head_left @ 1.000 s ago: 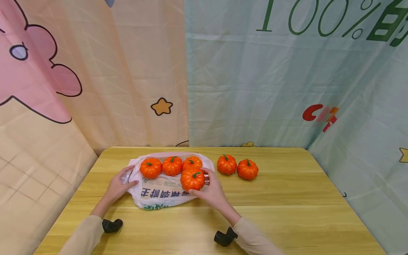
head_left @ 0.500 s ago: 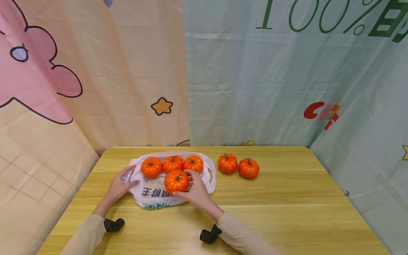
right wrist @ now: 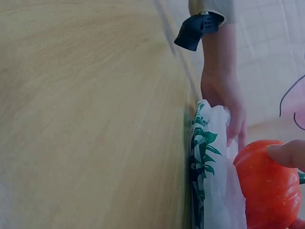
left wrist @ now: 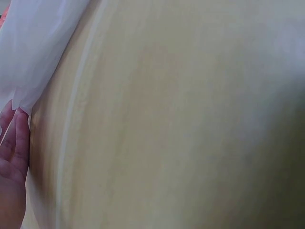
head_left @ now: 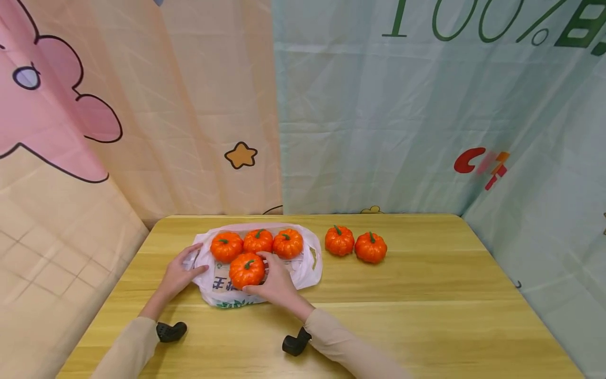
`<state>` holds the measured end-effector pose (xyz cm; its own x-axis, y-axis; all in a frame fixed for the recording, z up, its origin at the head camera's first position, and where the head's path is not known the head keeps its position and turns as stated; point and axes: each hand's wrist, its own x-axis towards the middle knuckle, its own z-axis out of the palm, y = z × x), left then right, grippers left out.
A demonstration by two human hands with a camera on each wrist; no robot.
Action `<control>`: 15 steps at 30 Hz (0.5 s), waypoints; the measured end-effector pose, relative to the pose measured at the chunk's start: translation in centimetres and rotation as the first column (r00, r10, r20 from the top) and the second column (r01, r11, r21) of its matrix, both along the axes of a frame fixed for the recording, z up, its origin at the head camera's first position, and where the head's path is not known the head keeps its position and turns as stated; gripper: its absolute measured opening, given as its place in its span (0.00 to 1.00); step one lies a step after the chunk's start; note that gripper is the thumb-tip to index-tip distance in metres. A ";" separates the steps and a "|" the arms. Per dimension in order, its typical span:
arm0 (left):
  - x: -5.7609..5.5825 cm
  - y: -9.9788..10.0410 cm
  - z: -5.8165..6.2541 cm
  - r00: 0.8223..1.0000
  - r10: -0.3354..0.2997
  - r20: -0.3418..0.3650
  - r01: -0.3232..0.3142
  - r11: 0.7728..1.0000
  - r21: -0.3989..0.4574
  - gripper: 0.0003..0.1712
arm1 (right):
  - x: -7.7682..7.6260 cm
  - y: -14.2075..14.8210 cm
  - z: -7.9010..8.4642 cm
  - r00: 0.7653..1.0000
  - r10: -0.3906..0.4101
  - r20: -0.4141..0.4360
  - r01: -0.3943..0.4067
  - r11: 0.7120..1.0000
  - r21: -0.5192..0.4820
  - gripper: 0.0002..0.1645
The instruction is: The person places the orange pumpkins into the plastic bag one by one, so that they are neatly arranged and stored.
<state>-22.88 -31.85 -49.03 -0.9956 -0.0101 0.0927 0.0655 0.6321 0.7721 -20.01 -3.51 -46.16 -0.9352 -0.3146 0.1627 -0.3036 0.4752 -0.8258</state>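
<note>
The wooden desk point(head_left: 450, 295) carries a white plastic bag point(head_left: 307, 273) toward its far left, and both lie much as they did a second ago, though more of the bag's right end now shows. The left hand point(head_left: 177, 276) has stayed at the bag's left edge, pinching the plastic between thumb and fingers.

The right hand point(head_left: 276, 284) has moved left across the near part of the bag. It grips the near orange pumpkin point(head_left: 246, 272) between thumb and fingers, and that pumpkin has travelled from the bag's right half to left of its middle, with less of the shift in the last half second. Whether it bears on the plastic or hangs just above cannot be told.

Beyond it, the left point(head_left: 226, 248), middle point(head_left: 258, 240) and right point(head_left: 287, 244) pumpkins of the far row have not moved. They sit within the bag's outline; whether inside its mouth or on top is unclear. So the gathering looks well along: four pumpkins at the bag, while the inner loose pumpkin point(head_left: 339, 241) and outer loose pumpkin point(head_left: 371, 248) remain side by side on the desk to its right, untouched.
</note>
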 end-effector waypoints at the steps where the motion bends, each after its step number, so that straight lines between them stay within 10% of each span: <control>1: 0.0 0.0 0.0 1.000 -0.001 -0.002 0.001 1.000 0.003 0.38 | -0.1 -0.1 0.0 1.000 0.002 -0.001 -0.002 1.000 0.008 0.46; 15: 0.0 -0.1 -0.1 1.000 -0.010 -0.020 0.010 1.000 0.013 0.38 | -0.7 -2.2 -0.6 0.999 0.036 -0.026 -0.034 0.996 0.087 0.45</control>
